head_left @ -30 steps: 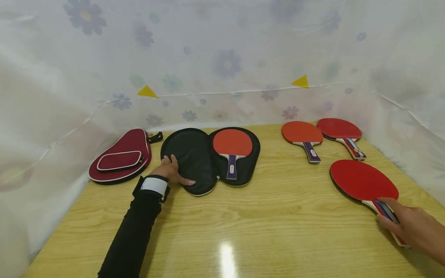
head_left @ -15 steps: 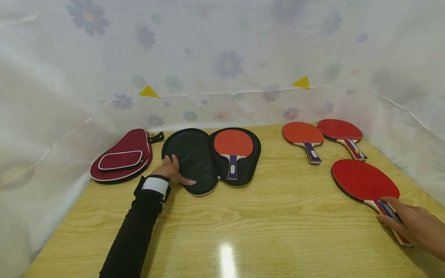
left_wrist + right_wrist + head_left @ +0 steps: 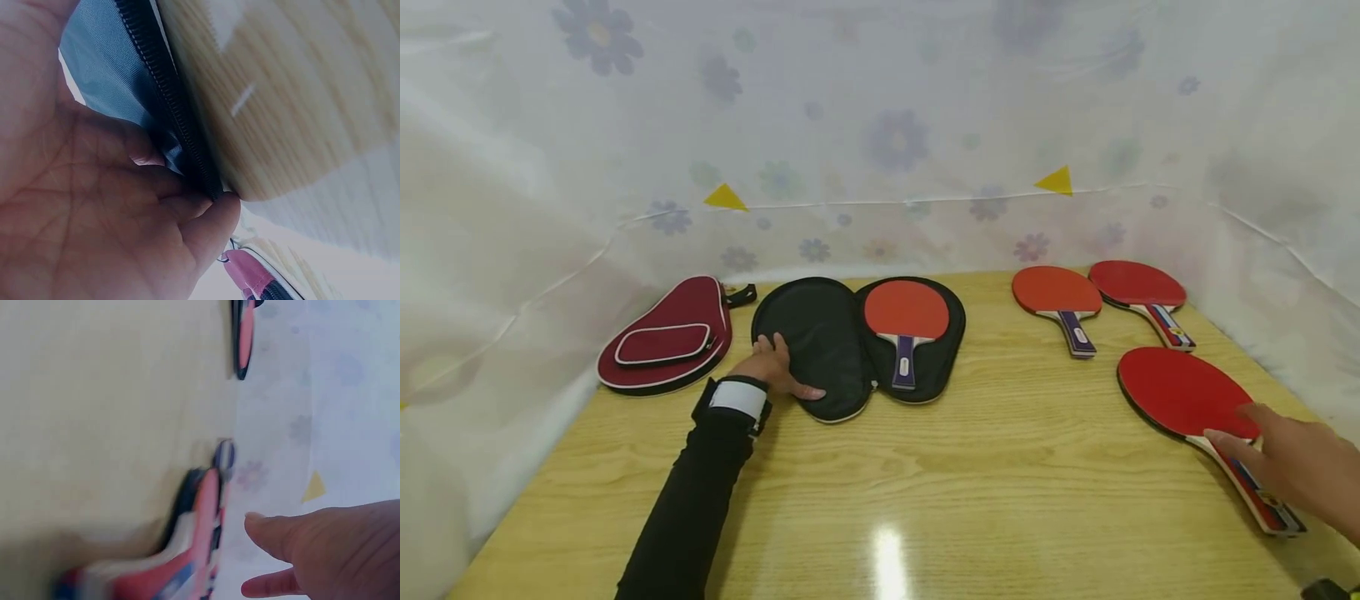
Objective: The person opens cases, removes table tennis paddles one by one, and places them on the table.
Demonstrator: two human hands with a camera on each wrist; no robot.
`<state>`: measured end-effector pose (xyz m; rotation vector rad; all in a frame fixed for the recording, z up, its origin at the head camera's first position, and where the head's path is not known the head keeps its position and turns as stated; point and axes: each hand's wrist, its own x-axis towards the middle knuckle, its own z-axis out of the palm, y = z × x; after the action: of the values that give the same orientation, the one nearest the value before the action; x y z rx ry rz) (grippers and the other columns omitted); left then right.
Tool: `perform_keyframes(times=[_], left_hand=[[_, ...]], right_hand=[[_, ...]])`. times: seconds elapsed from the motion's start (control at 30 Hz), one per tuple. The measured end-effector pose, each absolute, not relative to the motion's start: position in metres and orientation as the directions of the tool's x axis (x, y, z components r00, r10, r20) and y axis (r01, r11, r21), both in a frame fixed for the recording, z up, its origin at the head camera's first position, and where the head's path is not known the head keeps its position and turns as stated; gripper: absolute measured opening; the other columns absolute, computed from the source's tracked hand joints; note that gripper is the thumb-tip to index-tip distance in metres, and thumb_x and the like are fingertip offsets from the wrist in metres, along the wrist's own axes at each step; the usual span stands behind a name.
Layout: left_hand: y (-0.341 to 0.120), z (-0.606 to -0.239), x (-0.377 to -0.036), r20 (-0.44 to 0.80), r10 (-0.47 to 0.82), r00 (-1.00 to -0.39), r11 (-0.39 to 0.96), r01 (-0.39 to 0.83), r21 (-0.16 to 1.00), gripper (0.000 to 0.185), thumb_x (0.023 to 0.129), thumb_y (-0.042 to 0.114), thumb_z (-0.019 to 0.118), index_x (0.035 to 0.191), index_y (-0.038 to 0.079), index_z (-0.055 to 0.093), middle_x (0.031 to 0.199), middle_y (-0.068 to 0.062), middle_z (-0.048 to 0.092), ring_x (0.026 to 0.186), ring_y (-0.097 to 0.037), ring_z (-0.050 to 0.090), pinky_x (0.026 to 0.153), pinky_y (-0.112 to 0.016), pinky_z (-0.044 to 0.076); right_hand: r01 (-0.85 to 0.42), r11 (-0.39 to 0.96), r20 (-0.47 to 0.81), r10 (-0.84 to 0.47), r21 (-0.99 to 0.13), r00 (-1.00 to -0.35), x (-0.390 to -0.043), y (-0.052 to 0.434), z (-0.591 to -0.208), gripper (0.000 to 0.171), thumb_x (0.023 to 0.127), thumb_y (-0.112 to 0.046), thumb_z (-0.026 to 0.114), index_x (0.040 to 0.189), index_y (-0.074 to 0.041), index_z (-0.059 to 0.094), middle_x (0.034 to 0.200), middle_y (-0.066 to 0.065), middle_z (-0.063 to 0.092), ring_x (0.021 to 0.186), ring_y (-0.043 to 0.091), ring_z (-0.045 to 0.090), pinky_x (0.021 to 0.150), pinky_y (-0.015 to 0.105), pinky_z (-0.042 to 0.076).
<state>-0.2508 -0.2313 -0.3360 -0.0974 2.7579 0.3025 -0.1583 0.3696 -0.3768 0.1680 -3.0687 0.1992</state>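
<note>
Black case [image 3: 820,346] is lying unzipped, pinned flat by the relaxed left hand [image 3: 772,369], while at four o'clock the right hand [image 3: 1292,475], fingers loose (grasping nothing), is hovering over the nearest red paddle [image 3: 1187,396].

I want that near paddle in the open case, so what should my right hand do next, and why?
Probably close the right hand round the near paddle at its handle: the fingers lie straight over the neck with no grip, while the left hand rests on the open black case.

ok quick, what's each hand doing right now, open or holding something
Left hand: open, fingers flat on the open black case.
Right hand: open, holding nothing, fingertips at the nearest red paddle.
</note>
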Motion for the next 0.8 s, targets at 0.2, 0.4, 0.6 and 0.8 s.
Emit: perform_keyframes(times=[0.2, 0.4, 0.6, 0.8], left_hand=[[-0.232, -0.335, -0.249, -0.370, -0.021, -0.929, 0.972, -0.106, 0.211, 0.129, 0.084, 0.057, 0.076, 0.154, -0.013, -0.007, 0.158, -0.040, -0.010, 0.150, -0.050, 0.001, 0.116, -0.061, 0.023], [-0.233, -0.336, -0.248, -0.362, -0.014, -0.932, 0.967, -0.104, 0.231, 0.128, 0.084, 0.056, 0.076, 0.155, -0.011, -0.007, 0.160, -0.038, -0.009, 0.150, -0.049, -0.002, 0.117, -0.060, 0.023], [-0.233, -0.335, -0.249, -0.361, -0.019, -0.932, 0.965, -0.112, 0.238, 0.128, 0.084, 0.056, 0.076, 0.155, -0.011, -0.008, 0.160, -0.037, -0.010, 0.151, -0.048, -0.002, 0.117, -0.060, 0.022], [-0.232, -0.337, -0.251, -0.374, -0.023, -0.927, 0.968, -0.114, 0.223, 0.129, 0.085, 0.057, 0.075, 0.155, -0.011, -0.010, 0.159, -0.037, -0.012, 0.150, -0.048, -0.002, 0.118, -0.057, 0.021]], right_hand=[[-0.239, 0.957, 0.191, -0.207, -0.163, -0.960, -0.184, 0.326, -0.354, 0.054, 0.096, -0.028, 0.069, 0.117, 0.018, 0.050, 0.060, 0.003, 0.050, 0.053, 0.020, 0.048, 0.055, 0.044, 0.048], [-0.387, 0.891, 0.173, -0.353, -0.239, -0.920, -0.204, 0.238, -0.326, 0.056, 0.098, -0.029, 0.067, 0.129, 0.014, 0.052, 0.064, -0.001, 0.053, 0.057, 0.015, 0.051, 0.053, 0.033, 0.041], [-0.480, 0.802, 0.152, -0.457, -0.355, -0.876, -0.227, 0.149, -0.316, 0.050, 0.099, -0.026, 0.065, 0.132, 0.011, 0.053, 0.076, 0.006, 0.063, 0.068, 0.018, 0.061, 0.063, 0.038, 0.052], [-0.441, 0.754, 0.093, -0.457, -0.487, -0.885, -0.251, 0.073, -0.324, 0.060, 0.103, -0.030, 0.060, 0.143, 0.010, 0.041, 0.066, 0.007, 0.058, 0.057, 0.018, 0.058, 0.057, 0.031, 0.043]])
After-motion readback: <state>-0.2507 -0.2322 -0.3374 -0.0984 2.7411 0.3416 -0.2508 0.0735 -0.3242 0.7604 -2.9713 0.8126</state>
